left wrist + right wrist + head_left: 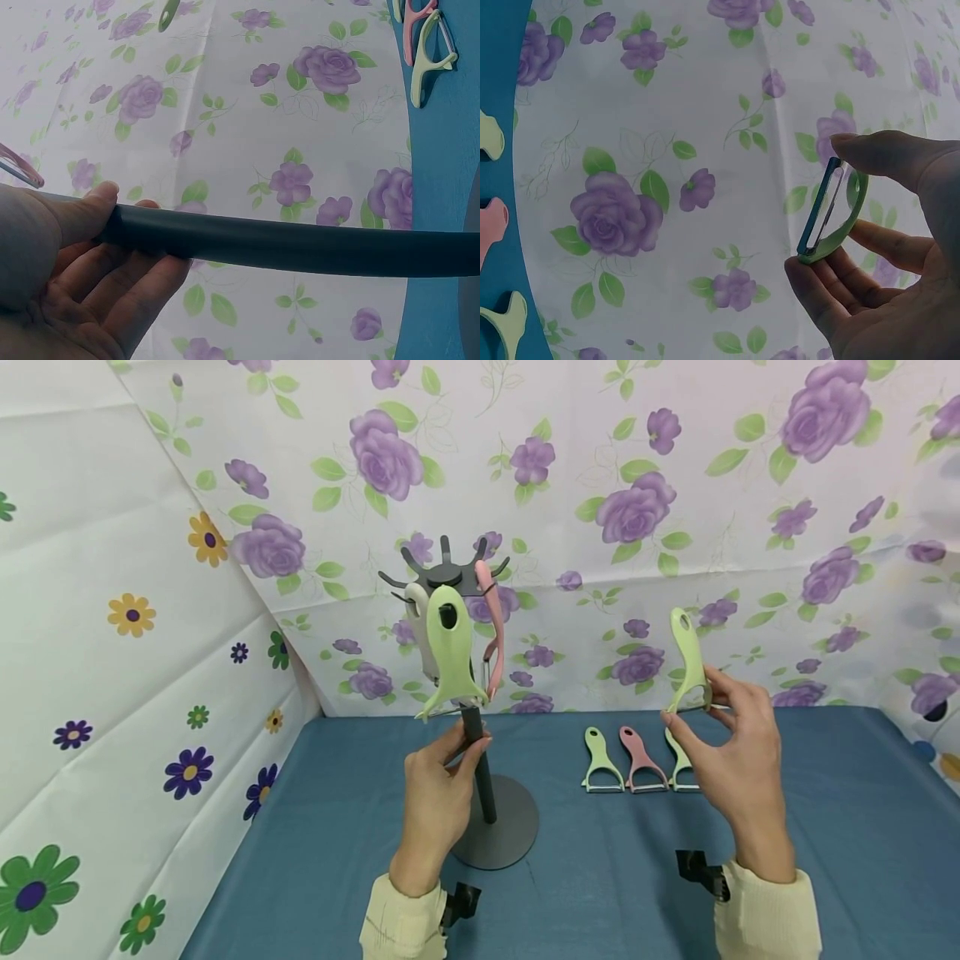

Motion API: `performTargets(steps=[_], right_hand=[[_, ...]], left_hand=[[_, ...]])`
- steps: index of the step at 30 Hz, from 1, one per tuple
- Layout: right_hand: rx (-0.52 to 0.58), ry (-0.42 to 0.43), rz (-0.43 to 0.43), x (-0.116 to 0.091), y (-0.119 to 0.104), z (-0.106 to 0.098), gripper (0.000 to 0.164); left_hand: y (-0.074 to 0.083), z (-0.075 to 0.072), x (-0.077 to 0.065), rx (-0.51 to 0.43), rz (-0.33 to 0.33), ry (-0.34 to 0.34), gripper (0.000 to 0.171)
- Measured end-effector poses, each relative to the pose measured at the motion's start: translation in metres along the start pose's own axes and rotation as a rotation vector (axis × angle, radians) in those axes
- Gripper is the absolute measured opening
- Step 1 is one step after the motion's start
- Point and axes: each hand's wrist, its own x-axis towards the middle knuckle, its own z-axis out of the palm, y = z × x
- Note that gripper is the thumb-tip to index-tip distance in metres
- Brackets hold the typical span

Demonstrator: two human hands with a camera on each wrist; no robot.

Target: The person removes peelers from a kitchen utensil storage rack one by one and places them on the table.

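Observation:
My left hand [438,789] grips the dark post [483,785] of a hook stand, thumb on one side and fingers behind. From the stand's hooks [445,575] hang a green peeler [450,652] in front, a pink peeler [493,618] on the right and a whitish peeler [418,622] partly hidden behind the green one. In my right hand [738,760] another green peeler [687,652] is pinched by its blade end, handle pointing up. The right wrist view shows thumb and fingertips at the two sides of that peeler's head [832,244].
On the blue tablecloth [600,877] lie a green peeler [596,752], a pink peeler [637,752] and a second green one [677,760], partly behind my right hand. The stand's round base [513,827] rests on the table. Floral cloth [570,460] hangs behind.

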Motion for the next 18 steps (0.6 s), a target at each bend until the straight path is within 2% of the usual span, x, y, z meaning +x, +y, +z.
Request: performTargets(steps=[18], right_hand=[[0.006,-0.014,0.022,0.0028,0.0099,-0.0005,0.070]], left_hand=[[-0.0009,-0.0002,-0.0004,0.005,0.004,0.000,0.023]])
